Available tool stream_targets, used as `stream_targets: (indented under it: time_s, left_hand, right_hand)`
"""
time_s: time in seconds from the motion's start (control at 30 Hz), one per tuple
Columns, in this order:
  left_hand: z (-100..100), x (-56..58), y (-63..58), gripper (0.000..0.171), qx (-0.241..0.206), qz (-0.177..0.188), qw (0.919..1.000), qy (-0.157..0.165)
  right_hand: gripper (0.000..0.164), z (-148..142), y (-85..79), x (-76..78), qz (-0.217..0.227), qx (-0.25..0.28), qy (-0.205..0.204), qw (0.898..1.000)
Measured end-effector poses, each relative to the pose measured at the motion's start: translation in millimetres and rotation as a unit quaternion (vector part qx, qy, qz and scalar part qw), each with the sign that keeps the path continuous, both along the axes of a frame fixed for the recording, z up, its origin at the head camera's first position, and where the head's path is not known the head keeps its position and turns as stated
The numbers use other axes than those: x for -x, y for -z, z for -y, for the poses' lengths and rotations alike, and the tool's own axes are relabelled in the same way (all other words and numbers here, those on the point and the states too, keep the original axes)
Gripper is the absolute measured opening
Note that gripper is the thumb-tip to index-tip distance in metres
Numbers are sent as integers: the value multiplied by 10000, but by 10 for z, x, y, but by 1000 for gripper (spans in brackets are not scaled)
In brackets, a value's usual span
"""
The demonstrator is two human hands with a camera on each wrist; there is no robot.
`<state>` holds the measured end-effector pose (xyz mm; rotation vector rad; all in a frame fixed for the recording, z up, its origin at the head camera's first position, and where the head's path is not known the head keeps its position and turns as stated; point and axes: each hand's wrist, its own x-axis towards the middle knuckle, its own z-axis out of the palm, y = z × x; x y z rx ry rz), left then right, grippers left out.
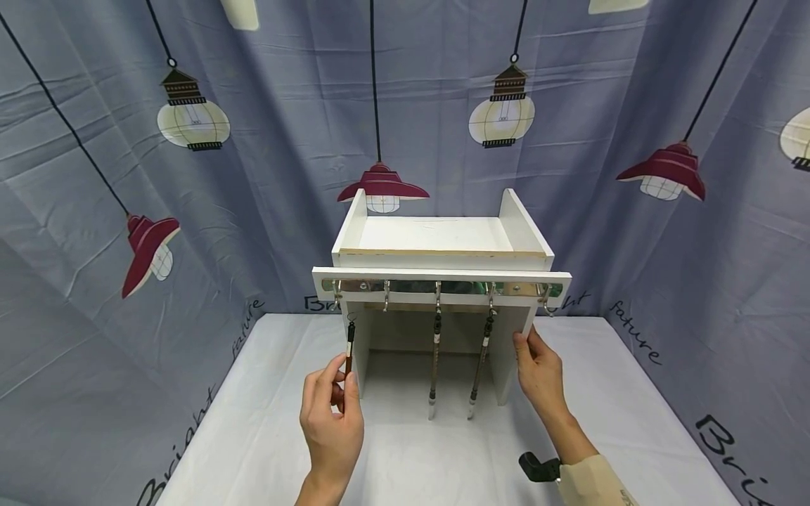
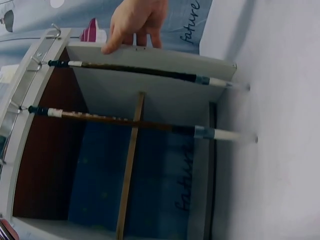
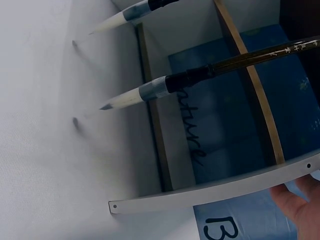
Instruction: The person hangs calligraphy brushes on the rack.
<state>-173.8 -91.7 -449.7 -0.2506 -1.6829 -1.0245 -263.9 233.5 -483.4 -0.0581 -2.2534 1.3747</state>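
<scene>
My left hand (image 1: 332, 422) pinches a dark-handled writing brush (image 1: 350, 344) upright, its cord loop up, just below the left hooks. The loop looks apart from the hooks; the brush's lower end is hidden by the hand. Two more writing brushes, one in the middle (image 1: 435, 358) and one to its right (image 1: 482, 362), hang by their loops from hooks on the white wooden rack (image 1: 443, 275), pale tips down. With thumb and fingers, my right hand (image 1: 543, 372) holds the front edge of the rack's right side panel (image 3: 215, 196).
Along the rack's front rail runs a metal strip with several hooks (image 1: 387, 295). An open-topped tray (image 1: 436, 235) forms the rack's upper part. White cloth covers the table (image 1: 253, 436), and a grey-blue curtain (image 1: 285, 105) printed with lamps stands behind. A black piece (image 1: 538, 467) sits at the right wrist.
</scene>
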Motion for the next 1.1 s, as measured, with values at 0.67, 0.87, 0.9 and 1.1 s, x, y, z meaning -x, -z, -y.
stream_targets:
  time_s: [0.67,0.87,0.9,1.1]
  left_hand:
    - [-274,70,-2,39,163,206,9989,386]
    - [-310,93,27,39,222,209,9988,395]
    - [-313,98,30,39,225,201,9987,401]
    - [-325,135,59,36,226,289,9986,387]
  right_hand:
    - [56,1,-3,-7,155,48,24,9999]
    - [55,3,-5,-2,164,27,58,9998]
    - [55,5,-9,-2,164,23,63,9998]
    - [55,12,-25,-1,151,45,26,9999]
